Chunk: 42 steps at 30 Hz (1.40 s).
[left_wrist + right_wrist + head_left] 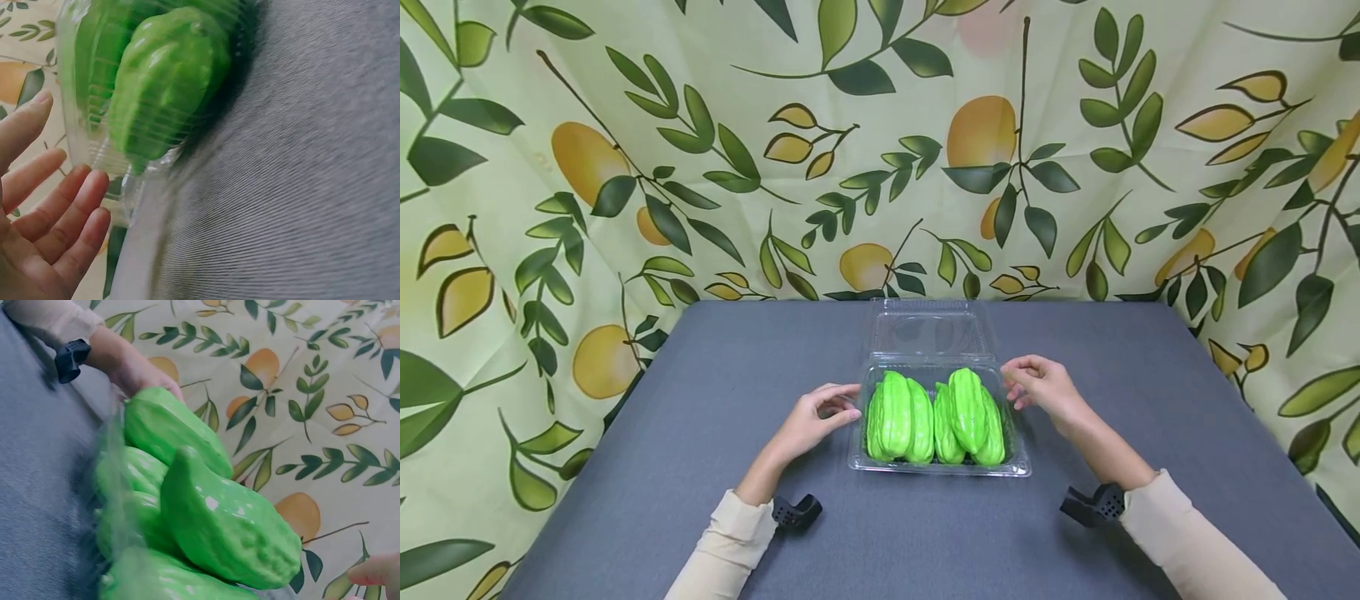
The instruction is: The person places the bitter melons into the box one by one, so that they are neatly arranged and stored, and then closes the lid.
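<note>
A clear plastic clamshell box (940,468) lies on the table, its see-through lid (931,332) folded back. Inside are several bright green, ridged bitter melons (967,410), grouped left and right, one lying on top of others in the right group. My left hand (815,418) is beside the box's left wall, fingers loosely bent; the left wrist view shows the fingers (78,206) spread near the clear wall. At the box's upper right corner is my right hand (1042,386), fingertips right at the rim. Only a fingertip (370,570) of it shows in the right wrist view.
A grey cloth-covered table (700,367) stretches around the box. Behind and at the sides hangs a curtain (895,192) printed with leaves and yellow fruit. Each wrist wears a black band mount (1093,504) below a cream sleeve (1195,533).
</note>
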Each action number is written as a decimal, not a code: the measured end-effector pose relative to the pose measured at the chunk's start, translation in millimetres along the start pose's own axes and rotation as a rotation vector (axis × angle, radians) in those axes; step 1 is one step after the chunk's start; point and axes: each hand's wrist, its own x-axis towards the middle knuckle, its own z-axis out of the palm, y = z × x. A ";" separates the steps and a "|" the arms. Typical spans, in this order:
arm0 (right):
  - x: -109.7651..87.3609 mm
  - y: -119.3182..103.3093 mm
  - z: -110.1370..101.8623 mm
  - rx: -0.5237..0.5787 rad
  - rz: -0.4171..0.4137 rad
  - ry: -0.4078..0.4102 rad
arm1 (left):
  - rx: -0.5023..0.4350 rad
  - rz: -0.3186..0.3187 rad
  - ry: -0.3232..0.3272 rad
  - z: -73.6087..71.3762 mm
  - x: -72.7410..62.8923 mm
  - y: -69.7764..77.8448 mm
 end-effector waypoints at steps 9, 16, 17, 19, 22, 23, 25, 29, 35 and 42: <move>14.7 4.1 -9.6 0.023 0.009 0.000 | 0.054 -0.079 0.065 -12.0 14.6 -4.2; 24.0 6.3 -12.3 -0.033 0.025 0.011 | -0.005 -0.133 0.066 -20.1 27.5 -9.2; 25.2 6.0 -12.5 -0.040 0.028 0.011 | -0.014 -0.139 0.063 -21.2 29.8 -10.0; 28.0 5.5 -12.3 -0.052 0.033 0.009 | -0.031 -0.147 0.061 -22.9 34.1 -11.4; 32.0 4.7 -11.7 -0.064 0.044 0.009 | -0.019 -0.150 0.052 -24.7 39.9 -12.6; 33.2 4.3 -11.4 -0.069 0.048 0.010 | -0.017 -0.155 0.050 -25.1 41.6 -12.6; 35.7 3.6 -10.7 -0.075 0.053 0.013 | -0.005 -0.159 0.047 -25.3 45.4 -13.3; 41.6 2.4 -9.5 -0.067 0.056 0.020 | 0.000 -0.179 0.057 -25.0 53.2 -12.8; 50.7 0.9 -9.0 -0.074 0.062 0.045 | -0.036 -0.233 0.080 -24.7 65.4 -12.9; 57.5 1.3 -8.6 -0.053 0.091 0.056 | -0.057 -0.297 0.096 -23.3 76.0 -11.8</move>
